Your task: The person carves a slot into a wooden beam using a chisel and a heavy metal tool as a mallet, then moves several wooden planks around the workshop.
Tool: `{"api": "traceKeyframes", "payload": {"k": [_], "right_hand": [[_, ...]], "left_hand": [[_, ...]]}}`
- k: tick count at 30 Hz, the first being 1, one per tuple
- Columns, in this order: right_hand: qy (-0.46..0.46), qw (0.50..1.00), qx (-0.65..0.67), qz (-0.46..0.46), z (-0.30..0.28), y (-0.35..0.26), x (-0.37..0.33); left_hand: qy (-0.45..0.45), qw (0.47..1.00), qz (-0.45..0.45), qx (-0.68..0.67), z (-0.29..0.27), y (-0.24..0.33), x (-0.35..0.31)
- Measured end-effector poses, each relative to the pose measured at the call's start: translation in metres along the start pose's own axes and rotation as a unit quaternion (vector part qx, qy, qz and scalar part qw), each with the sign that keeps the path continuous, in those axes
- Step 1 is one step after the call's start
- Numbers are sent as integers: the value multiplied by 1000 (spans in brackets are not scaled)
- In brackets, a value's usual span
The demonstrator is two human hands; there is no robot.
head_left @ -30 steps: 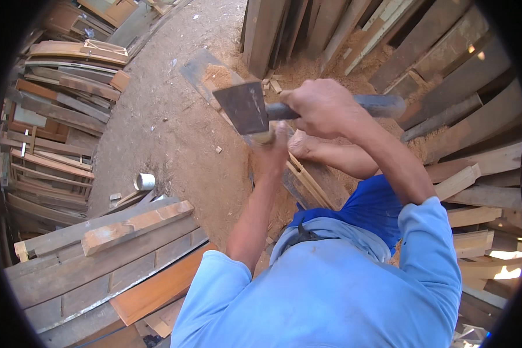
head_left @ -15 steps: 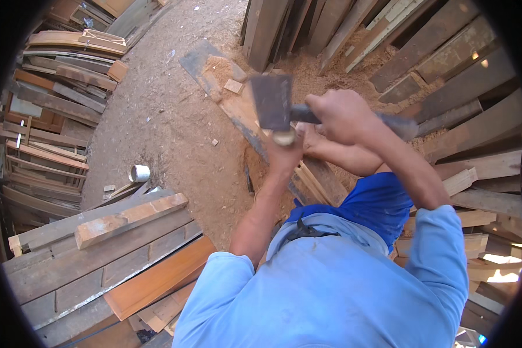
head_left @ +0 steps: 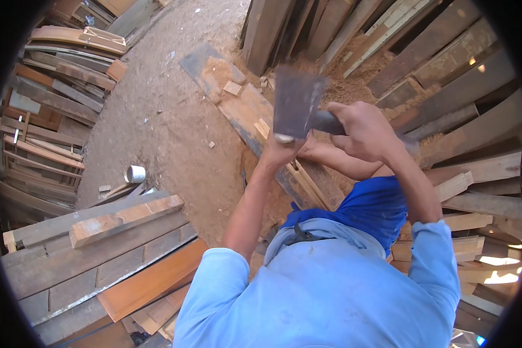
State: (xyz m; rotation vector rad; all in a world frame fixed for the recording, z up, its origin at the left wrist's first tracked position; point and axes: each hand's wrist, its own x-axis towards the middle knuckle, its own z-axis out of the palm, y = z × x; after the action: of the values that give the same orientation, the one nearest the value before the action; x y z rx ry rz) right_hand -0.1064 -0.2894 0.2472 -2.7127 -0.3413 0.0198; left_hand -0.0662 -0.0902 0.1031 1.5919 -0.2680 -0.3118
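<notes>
grey hatchet (head_left: 297, 104) farther right now

Board (head_left: 248, 109) between cup (head_left: 133, 174), left, and planks (head_left: 426, 43), right

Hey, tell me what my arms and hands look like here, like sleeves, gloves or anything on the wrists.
Your left sleeve and right sleeve are plain light blue, ending near the elbows, the right one creased. The forearms are bare. The right hand and the visible part of the left hand are ungloved. No watch or band shows.
</notes>
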Motion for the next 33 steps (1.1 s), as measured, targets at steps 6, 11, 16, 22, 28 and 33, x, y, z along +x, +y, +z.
{"api": "traceKeyframes", "payload": {"k": [6,11,16,22,28,33], "right_hand": [[96,912,387,99,0,-30,-23],[61,885,453,89,-2,-24,-35],[103,874,471,54,-4,-19,-39],[173,896,408,-11,-9,-23,-17],[210,881,424,-26,-5,-31,8],[236,888,391,-54,-4,-32,25]], "left_hand": [[-107,943,286,134,62,-10,-90],[-271,858,342,271,89,-52,-133],[-210,917,313,130,57,-7,-85],[118,987,105,12,-19,11,-18],[128,985,55,-107,-35,4,-8],[146,983,35,-105,-41,-3,-7]]}}
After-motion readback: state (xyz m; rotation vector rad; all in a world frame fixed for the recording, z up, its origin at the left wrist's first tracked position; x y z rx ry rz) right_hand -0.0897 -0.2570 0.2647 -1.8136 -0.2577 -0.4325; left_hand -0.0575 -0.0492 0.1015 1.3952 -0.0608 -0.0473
